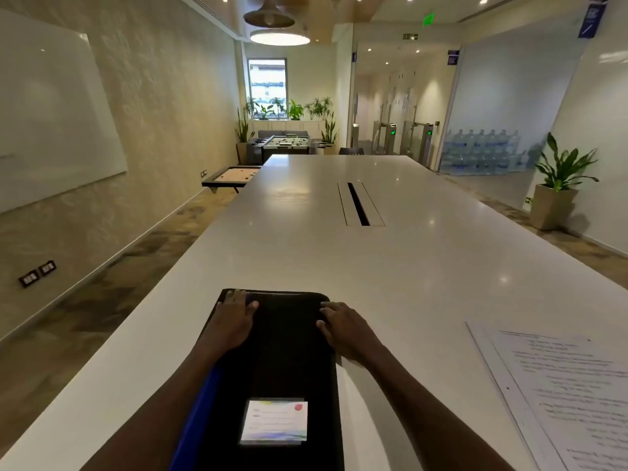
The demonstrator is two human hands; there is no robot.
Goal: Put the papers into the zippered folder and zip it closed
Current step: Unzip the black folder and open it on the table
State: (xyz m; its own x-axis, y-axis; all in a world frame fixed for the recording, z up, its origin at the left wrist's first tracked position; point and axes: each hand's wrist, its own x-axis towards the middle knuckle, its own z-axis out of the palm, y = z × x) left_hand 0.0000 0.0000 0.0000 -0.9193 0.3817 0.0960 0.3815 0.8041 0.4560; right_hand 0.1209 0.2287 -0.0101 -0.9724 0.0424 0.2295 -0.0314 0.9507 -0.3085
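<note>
Zippered folder [282,351] closed, papers [560,385] beside it

One head-worn view looks forward and down along the long white surface [390,266], close above the black folder [282,351] at its near end

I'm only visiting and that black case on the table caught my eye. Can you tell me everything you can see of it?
The zippered folder is a black, flat, rectangular case with rounded far corners, apparently fabric or leather-like. It lies closed on the white table, its long side running away from the person. A blue strip runs along its left edge, and a clear pocket on the cover holds a printed card. The left hand rests on its far-left corner, the right hand on its far-right edge.
</note>
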